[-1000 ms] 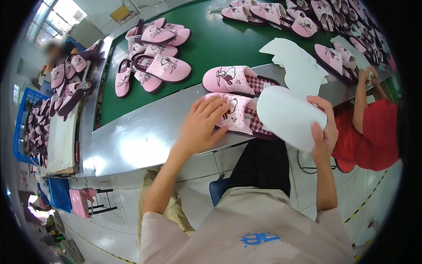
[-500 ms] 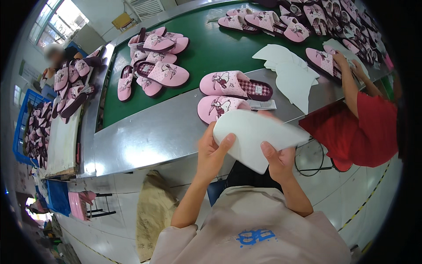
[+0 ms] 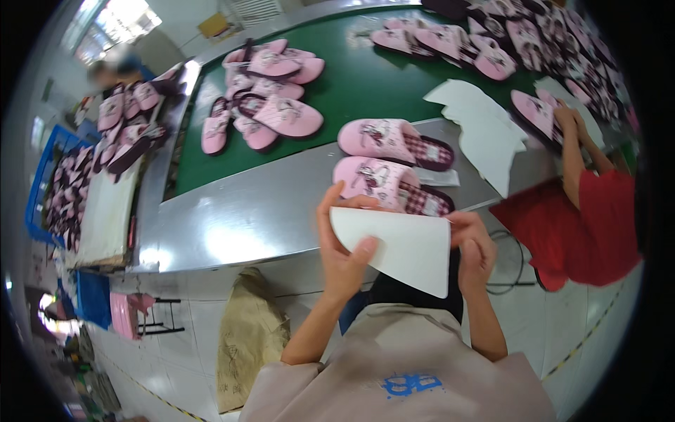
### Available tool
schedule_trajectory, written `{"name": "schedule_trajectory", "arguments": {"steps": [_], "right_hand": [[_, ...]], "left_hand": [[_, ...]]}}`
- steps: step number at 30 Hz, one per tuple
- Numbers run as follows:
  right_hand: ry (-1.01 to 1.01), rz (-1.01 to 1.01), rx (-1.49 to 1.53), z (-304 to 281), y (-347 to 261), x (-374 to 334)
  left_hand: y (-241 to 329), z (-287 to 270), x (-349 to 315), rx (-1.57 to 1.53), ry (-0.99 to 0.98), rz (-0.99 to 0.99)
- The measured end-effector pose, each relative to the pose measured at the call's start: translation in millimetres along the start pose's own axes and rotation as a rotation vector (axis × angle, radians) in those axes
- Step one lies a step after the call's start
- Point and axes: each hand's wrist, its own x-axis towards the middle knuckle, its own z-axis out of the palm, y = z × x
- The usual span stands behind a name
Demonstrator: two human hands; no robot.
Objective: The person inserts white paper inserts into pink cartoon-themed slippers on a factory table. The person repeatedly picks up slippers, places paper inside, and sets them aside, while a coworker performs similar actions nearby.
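A white paper-like sheet (image 3: pixel 404 246), seemingly bent or folded over, is held in front of me just off the table's front edge. My left hand (image 3: pixel 342 250) grips its left side, thumb on the near face and fingers behind. At its upper right corner, my right hand (image 3: pixel 474 250) pinches the edge with curled fingers. Just beyond lie two pink slippers with dark soles and checked insides: the farther slipper (image 3: pixel 376 139) shows whole, while the nearer slipper (image 3: pixel 369 174) is partly covered by my left hand and the sheet.
More cut white sheets (image 3: pixel 485 141) lie right of the slippers. A pile of pink slippers (image 3: pixel 281 116) sits on the green tabletop (image 3: pixel 344 84), with more heaped far right. At right, a co-worker in a red garment (image 3: pixel 601 225) handles a slipper. A tan sack (image 3: pixel 249 337) stands below the table.
The sheet's pointed right end has gone from view, leaving a straight upright right edge. My right hand has risen to its upper right corner. The whole view has shifted slightly.
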Motion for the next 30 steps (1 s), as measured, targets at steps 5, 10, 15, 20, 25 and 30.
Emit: {"name": "schedule_trajectory", "arguments": {"steps": [5, 10, 15, 20, 25, 30], "right_hand": [[-0.207, 0.082, 0.179, 28, -4, 6], [-0.185, 0.096, 0.042, 22, -8, 12], [-0.099, 0.091, -0.006, 7, -8, 9], [-0.077, 0.136, -0.08, 0, -8, 0], [-0.092, 0.172, -0.091, -9, -2, -8], [-0.091, 0.154, -0.111, -10, 0, -11]], "left_hand": [[-19, 3, -3, 0.142, -0.09, 0.115], [-13, -10, 4, 0.335, -0.138, 0.12], [-16, -10, -4, 0.282, -0.128, 0.068], [-18, -5, -4, 0.355, -0.101, 0.087], [-17, -7, -5, 0.352, -0.141, 0.098], [-21, -12, -2, 0.358, -0.139, 0.129]]}}
